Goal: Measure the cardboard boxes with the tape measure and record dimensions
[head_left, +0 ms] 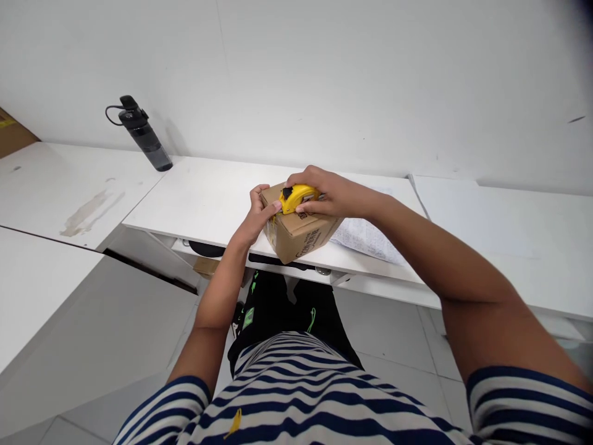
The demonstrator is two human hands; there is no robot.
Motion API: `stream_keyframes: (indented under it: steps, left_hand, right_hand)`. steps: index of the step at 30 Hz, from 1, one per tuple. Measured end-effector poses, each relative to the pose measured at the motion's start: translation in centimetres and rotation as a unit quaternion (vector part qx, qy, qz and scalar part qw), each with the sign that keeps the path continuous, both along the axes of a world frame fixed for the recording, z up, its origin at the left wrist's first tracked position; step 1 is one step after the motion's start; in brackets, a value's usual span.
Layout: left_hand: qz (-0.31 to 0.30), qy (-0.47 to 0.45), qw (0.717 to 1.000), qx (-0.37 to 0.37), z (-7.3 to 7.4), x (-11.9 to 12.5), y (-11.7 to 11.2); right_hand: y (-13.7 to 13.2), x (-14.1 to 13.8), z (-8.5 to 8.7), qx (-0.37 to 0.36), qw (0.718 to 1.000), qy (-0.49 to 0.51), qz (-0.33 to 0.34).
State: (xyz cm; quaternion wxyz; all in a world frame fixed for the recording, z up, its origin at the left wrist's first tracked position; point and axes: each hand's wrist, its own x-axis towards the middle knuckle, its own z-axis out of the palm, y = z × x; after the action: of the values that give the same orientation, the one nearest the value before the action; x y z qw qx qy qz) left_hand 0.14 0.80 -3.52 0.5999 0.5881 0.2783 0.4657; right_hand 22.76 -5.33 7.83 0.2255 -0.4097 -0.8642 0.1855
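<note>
A small brown cardboard box point(301, 238) with dark printing is tilted at the front edge of the white desk. Wrapped round its left side is my left hand point(258, 213), its thumb reaching up to the mouth of a yellow tape measure point(300, 196). My right hand point(324, 190) grips that tape measure, which has a black button, on the box's top face. Whether any blade is drawn out is hard to make out. My right fingers hide part of the tape measure's case.
A dark water bottle point(147, 137) stands at the back left against the wall. Printed papers point(370, 241) lie right of the box, with white sheets point(445, 204) farther right. Another cardboard box point(16, 135) sits at the far left. Beneath the white desk point(194, 191) is a shelf.
</note>
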Motion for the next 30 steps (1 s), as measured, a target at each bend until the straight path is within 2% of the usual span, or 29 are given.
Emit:
stream_keyframes:
  steps: [6,11,17,25,30]
  left_hand:
    - [0.013,-0.008,1.0,-0.005,-0.2,0.2,0.2]
    - [0.026,-0.013,1.0,0.008,-0.4,0.3,-0.2]
    - [0.044,-0.02,0.999,0.013,-0.4,0.6,-1.0]
    - [0.049,-0.04,0.998,0.011,-0.8,0.7,-0.7]
    - [0.055,-0.052,0.997,0.006,-0.8,0.9,-0.3]
  right_hand:
    - [0.1,0.0,0.5,-0.004,1.0,-0.002,0.003]
    - [0.4,0.1,1.6,-0.007,1.0,-0.01,0.029]
    - [0.0,0.5,2.4,-0.018,0.999,-0.024,0.011]
    - [0.1,4.5,1.5,-0.013,0.999,-0.013,-0.052]
    - [-0.4,5.0,1.3,-0.014,0.997,-0.003,-0.069]
